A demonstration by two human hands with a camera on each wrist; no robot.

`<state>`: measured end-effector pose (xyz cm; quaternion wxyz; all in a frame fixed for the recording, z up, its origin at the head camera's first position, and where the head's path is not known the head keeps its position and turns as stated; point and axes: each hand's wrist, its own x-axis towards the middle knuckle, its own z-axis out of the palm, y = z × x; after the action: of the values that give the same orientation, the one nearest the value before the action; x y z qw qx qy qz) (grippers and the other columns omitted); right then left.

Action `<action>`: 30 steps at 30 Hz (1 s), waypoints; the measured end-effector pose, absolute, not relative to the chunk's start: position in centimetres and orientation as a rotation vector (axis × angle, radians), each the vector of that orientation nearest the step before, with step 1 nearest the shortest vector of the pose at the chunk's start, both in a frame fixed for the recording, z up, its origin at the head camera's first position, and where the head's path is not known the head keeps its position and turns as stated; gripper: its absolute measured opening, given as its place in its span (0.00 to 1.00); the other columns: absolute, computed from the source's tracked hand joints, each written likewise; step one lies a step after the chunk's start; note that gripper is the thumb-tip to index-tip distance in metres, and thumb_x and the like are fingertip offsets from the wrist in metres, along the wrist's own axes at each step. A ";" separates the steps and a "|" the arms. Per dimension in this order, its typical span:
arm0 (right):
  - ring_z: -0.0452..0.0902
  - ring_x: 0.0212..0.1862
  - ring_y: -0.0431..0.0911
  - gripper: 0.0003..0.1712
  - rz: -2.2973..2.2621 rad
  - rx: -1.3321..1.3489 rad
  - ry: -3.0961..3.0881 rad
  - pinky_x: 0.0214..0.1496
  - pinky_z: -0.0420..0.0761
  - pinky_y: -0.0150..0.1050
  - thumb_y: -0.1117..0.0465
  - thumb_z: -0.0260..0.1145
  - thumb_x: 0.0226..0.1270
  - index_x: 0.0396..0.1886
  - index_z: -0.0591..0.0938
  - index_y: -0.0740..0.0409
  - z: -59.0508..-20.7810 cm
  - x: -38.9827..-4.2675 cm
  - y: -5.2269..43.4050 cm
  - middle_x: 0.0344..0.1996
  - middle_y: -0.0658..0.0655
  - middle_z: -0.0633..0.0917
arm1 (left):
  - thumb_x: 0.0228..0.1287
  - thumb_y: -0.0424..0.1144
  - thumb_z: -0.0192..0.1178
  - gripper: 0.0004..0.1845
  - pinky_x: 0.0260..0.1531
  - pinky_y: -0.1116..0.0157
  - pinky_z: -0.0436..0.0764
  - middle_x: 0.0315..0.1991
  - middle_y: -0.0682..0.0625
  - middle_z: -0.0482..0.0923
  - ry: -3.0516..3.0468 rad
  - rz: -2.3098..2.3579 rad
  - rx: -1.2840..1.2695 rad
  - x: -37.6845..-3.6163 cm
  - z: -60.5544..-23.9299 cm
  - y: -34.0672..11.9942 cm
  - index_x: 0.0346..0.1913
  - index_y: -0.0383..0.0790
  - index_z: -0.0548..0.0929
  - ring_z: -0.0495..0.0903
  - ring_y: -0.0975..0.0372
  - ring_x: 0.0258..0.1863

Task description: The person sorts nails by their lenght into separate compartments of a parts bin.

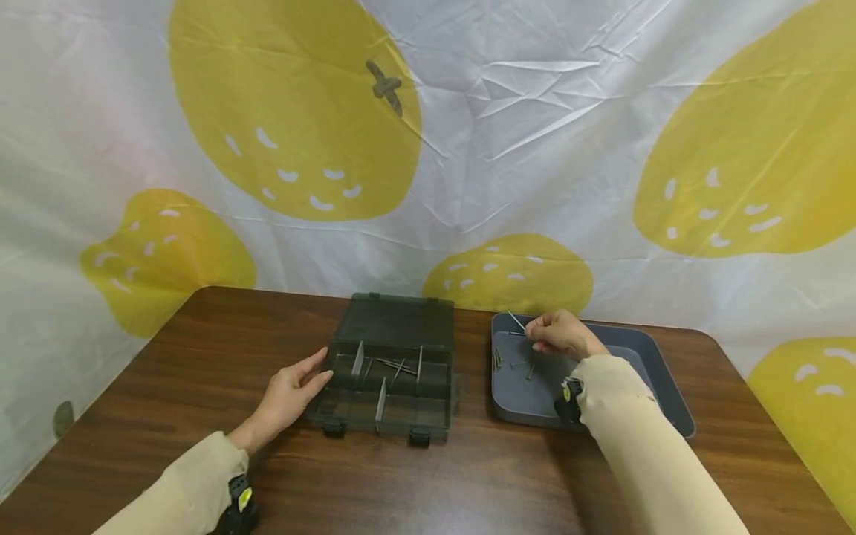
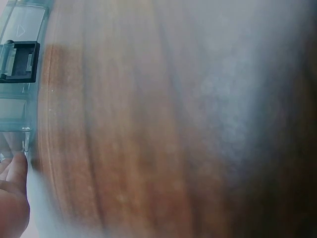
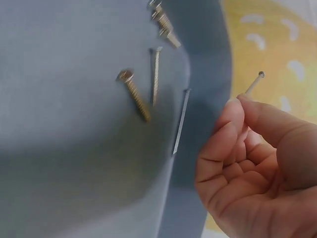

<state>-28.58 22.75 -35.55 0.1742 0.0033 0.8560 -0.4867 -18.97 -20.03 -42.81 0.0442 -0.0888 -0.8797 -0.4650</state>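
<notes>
A dark translucent compartment box [image 1: 394, 375] lies open on the brown table [image 1: 200, 357], with several long nails [image 1: 396, 365] in one section. My left hand [image 1: 316, 374] rests with relaxed fingers against the box's left side; the left wrist view shows fingertips [image 2: 16, 173] beside the box corner and a black latch [image 2: 20, 61]. My right hand [image 1: 536, 338] hovers over the far left corner of a grey tray [image 1: 649, 364] and pinches a thin nail [image 1: 515, 319]. In the right wrist view, the nail [image 3: 254, 82] sticks up from the curled hand [image 3: 237, 109].
Loose in the tray lie brass screws [image 3: 133, 95], a slim screw [image 3: 155, 74], a long nail [image 3: 181, 121] and a small cluster [image 3: 163, 22] near its wall. A white cloth with yellow fruit prints [image 1: 468, 148] hangs behind the table. Bare wood [image 2: 148, 124] lies in front of the box.
</notes>
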 end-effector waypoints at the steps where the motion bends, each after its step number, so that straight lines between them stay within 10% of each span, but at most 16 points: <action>1: 0.75 0.22 0.32 0.12 -1.395 0.001 2.422 0.25 0.76 0.25 0.68 0.55 0.70 0.45 0.76 0.74 -35.3 -28.5 22.6 0.26 0.50 0.79 | 0.69 0.40 0.55 0.28 0.53 0.55 0.76 0.66 0.38 0.65 -2.684 -1.422 -0.273 -19.0 -42.8 -20.0 0.68 0.31 0.65 0.70 0.47 0.61; 30: 0.76 0.23 0.35 0.12 -1.553 -0.304 2.255 0.32 0.79 0.30 0.68 0.58 0.69 0.44 0.78 0.76 -35.4 -25.8 12.3 0.32 0.56 0.82 | 0.69 0.38 0.55 0.27 0.53 0.53 0.75 0.65 0.37 0.66 -2.680 -1.438 -0.261 -18.9 -42.7 -20.0 0.68 0.32 0.65 0.71 0.46 0.61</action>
<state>-25.81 12.29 -35.42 0.1923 -0.1083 0.8033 -0.5532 -18.90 -19.97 -42.70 0.0443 -0.0855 -0.8770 -0.4707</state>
